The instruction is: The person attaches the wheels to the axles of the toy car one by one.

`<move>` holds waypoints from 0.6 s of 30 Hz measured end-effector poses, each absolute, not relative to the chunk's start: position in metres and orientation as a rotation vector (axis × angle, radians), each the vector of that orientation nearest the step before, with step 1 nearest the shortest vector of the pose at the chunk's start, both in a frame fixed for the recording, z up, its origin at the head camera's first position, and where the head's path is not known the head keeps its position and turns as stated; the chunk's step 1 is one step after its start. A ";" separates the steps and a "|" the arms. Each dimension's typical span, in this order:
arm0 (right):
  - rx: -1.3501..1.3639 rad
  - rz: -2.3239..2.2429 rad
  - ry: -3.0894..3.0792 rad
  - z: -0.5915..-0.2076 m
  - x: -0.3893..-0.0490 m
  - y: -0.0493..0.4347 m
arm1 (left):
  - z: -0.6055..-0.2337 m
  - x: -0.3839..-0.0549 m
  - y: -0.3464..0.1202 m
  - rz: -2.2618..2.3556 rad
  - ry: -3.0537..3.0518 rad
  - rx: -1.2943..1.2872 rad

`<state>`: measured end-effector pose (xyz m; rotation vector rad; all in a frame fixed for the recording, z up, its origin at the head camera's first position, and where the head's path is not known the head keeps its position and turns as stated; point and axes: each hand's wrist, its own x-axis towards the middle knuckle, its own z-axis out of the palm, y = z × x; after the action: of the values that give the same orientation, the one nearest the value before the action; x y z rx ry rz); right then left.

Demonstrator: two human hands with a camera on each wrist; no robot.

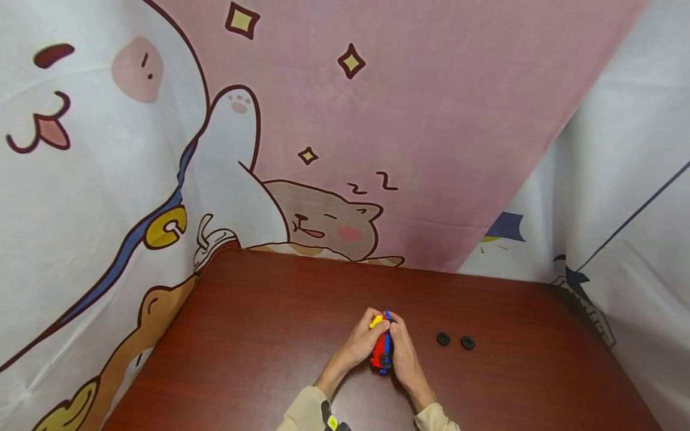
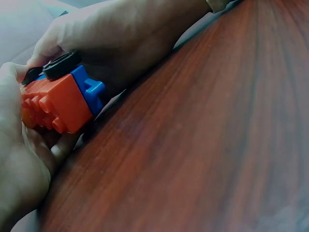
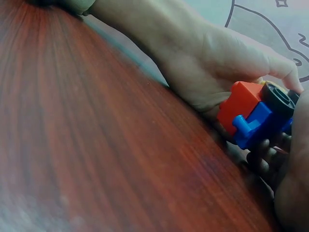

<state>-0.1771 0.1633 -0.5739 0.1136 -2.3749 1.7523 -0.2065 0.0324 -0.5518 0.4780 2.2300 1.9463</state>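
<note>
left hand, right hand – gripping red-blue-yellow toy | two black wheels – on table

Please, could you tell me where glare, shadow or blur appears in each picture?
Head view: pale glare on the dark red-brown wooden table, low in the frame; left wrist view: a whitish patch at the lower right, with the wood grain looking soft; right wrist view: a whitish patch at the lower left, and dark shadow on fingers beneath the red and blue plastic block toy.
</note>
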 end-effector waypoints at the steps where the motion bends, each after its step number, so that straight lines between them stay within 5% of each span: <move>1: 0.116 1.753 -2.372 -0.574 -0.177 0.164 | -0.556 -0.208 0.034 1.939 2.235 0.465; 10: 0.062 1.775 -2.315 -0.575 -0.179 0.164 | -0.566 -0.216 0.032 2.093 2.006 0.549; 18: -0.012 1.758 -2.321 -0.568 -0.177 0.163 | -0.528 -0.202 0.022 2.079 1.985 0.545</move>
<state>-0.1774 0.1628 -0.5683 -0.0122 -2.3208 1.7584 -0.2019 0.0222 -0.5276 0.5454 1.9848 2.0794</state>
